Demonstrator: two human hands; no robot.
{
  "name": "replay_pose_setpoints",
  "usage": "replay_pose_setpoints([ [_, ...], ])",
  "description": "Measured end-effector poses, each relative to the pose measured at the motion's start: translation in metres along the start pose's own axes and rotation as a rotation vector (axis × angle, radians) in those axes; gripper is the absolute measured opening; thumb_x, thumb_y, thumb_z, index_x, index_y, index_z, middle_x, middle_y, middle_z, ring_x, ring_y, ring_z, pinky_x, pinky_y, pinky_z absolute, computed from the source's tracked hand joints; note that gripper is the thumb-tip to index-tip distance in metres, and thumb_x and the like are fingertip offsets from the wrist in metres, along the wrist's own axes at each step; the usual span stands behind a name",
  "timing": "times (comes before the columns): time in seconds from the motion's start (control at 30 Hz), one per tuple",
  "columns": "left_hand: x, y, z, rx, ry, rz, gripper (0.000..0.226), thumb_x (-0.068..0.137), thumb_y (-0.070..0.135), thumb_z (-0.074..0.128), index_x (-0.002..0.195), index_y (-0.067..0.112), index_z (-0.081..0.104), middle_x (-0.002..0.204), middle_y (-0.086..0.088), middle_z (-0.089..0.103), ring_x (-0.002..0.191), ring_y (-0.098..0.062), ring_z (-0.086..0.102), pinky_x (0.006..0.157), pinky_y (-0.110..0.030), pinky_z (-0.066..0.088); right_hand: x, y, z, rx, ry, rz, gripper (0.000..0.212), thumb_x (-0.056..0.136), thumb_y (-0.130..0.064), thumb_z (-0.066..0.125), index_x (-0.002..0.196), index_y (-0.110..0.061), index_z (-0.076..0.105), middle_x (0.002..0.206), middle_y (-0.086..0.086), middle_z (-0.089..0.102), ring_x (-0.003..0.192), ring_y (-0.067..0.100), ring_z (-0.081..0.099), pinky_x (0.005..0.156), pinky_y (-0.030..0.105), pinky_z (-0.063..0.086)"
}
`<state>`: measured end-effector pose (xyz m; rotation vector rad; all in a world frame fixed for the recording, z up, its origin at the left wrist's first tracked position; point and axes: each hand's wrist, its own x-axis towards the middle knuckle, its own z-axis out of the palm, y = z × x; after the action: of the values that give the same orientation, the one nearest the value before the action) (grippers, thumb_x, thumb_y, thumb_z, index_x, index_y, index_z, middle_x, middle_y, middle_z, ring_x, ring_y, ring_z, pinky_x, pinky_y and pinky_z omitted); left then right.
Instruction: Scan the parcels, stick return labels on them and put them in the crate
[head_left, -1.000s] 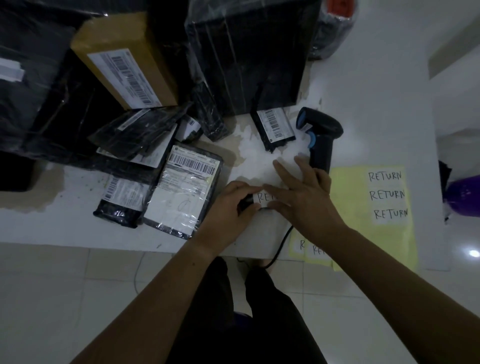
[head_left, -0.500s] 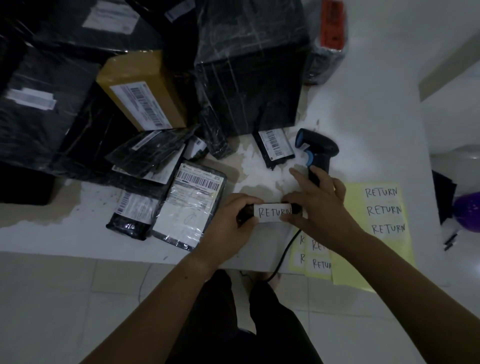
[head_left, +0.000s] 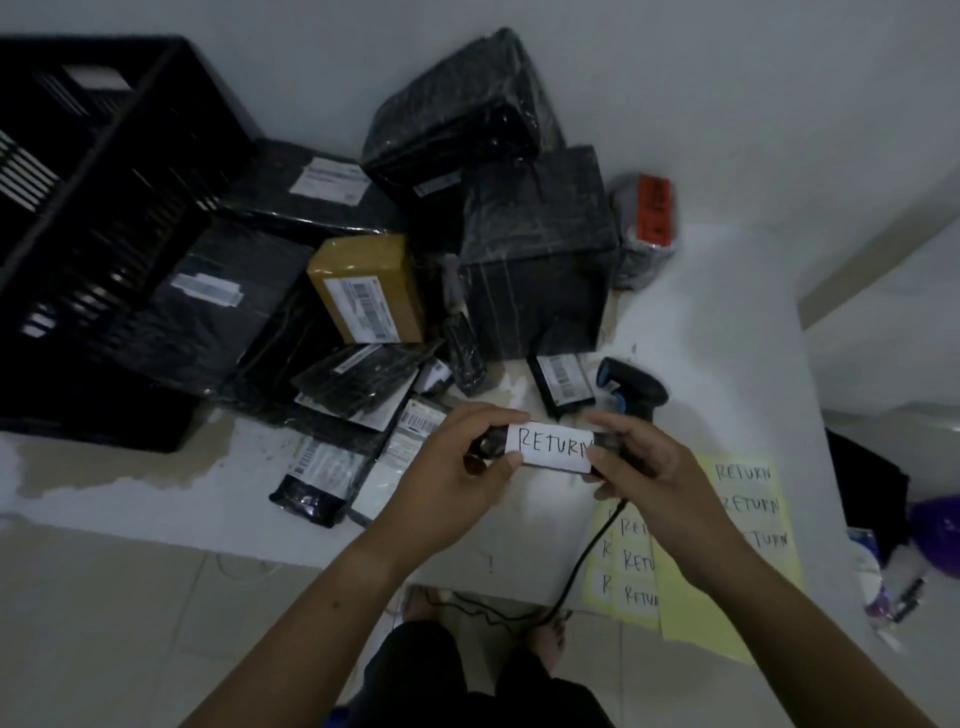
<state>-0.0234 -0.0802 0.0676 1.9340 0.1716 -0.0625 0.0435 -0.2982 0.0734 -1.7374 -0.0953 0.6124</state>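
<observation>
Black plastic wraps the small parcel (head_left: 490, 446), its white RETURN label (head_left: 553, 449) facing up, held just in front of the scanner (head_left: 634, 387): the left hand (head_left: 447, 483) pinches one end, the right hand (head_left: 660, 483) curls round the other. The crate (head_left: 104, 208) stands well left of the scanner.

A white label (head_left: 550, 448) on the held parcel (head_left: 488, 446) is showing "RETURN" in handwriting. The same word is standing on the stickers (head_left: 743, 473) of the yellow sheets (head_left: 727, 592). The barcode labels (head_left: 366, 304) are appearing too small to read.
</observation>
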Motion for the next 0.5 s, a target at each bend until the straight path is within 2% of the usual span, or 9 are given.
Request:
replay_pose_setpoints([
  [0.07,-0.005,0.003,-0.010,-0.005,0.002,-0.014,0.039,0.097,0.019,0.067,0.131,0.037,0.060,0.127,0.015,0.058,0.111,-0.004,0.059,0.086,-0.021,0.051,-0.003,-0.008,0.006,0.044,0.047,0.036,0.023,0.093,-0.014,0.066,0.113,-0.026,0.070,0.102,-0.001,0.075,0.085,0.018,0.073,0.071,0.028,0.059],
  [0.13,-0.012,0.006,-0.025,-0.029,0.009,-0.022,0.053,0.095,0.027,0.070,0.141,0.045,0.049,0.134,0.017,0.056,0.116,-0.004,0.058,0.089,-0.025,0.052,-0.003,-0.017,0.019,0.078,0.084,0.063,0.019,0.093,-0.015,0.066,0.109,-0.025,0.071,0.100,-0.001,0.076,0.083,0.019,0.074,0.069,0.028,0.060],
  [0.2,-0.019,0.010,-0.050,0.008,0.049,0.033,0.064,0.094,0.035,0.069,0.150,0.043,0.039,0.143,0.020,0.050,0.129,-0.004,0.052,0.100,-0.025,0.048,-0.002,-0.029,0.039,0.121,0.100,0.077,0.018,0.095,-0.019,0.063,0.110,-0.025,0.071,0.098,-0.001,0.075,0.083,0.018,0.073,0.069,0.031,0.058],
  [0.27,-0.028,0.014,-0.084,0.099,0.102,0.128,0.063,0.095,0.035,0.067,0.151,0.035,0.040,0.149,0.023,0.044,0.137,0.000,0.043,0.108,-0.017,0.039,0.003,-0.045,0.066,0.163,0.110,0.078,0.019,0.097,-0.018,0.061,0.110,-0.024,0.072,0.097,0.002,0.075,0.080,0.016,0.071,0.069,0.034,0.055],
  [0.37,-0.044,0.017,-0.156,0.254,0.228,0.202,0.053,0.097,0.032,0.065,0.146,0.034,0.044,0.146,0.030,0.040,0.136,0.007,0.042,0.105,-0.006,0.033,0.015,-0.073,0.115,0.253,0.103,0.085,0.018,0.097,-0.015,0.059,0.104,-0.022,0.074,0.097,0.002,0.076,0.080,0.020,0.070,0.069,0.038,0.055],
  [0.43,-0.060,0.010,-0.219,0.373,0.365,0.205,0.049,0.098,0.036,0.063,0.144,0.029,0.049,0.143,0.023,0.047,0.132,0.006,0.045,0.104,-0.008,0.035,0.025,-0.097,0.151,0.302,0.080,0.073,0.019,0.097,-0.015,0.058,0.103,-0.022,0.074,0.101,0.003,0.076,0.088,0.027,0.071,0.074,0.045,0.056],
  [0.5,-0.080,-0.002,-0.290,0.507,0.512,0.186,0.044,0.097,0.040,0.058,0.138,0.023,0.056,0.134,0.015,0.055,0.125,0.008,0.049,0.099,-0.006,0.035,0.036,-0.123,0.191,0.337,0.034,0.053,0.019,0.096,-0.015,0.057,0.102,-0.022,0.074,0.104,0.007,0.075,0.090,0.030,0.070,0.074,0.045,0.055],
])
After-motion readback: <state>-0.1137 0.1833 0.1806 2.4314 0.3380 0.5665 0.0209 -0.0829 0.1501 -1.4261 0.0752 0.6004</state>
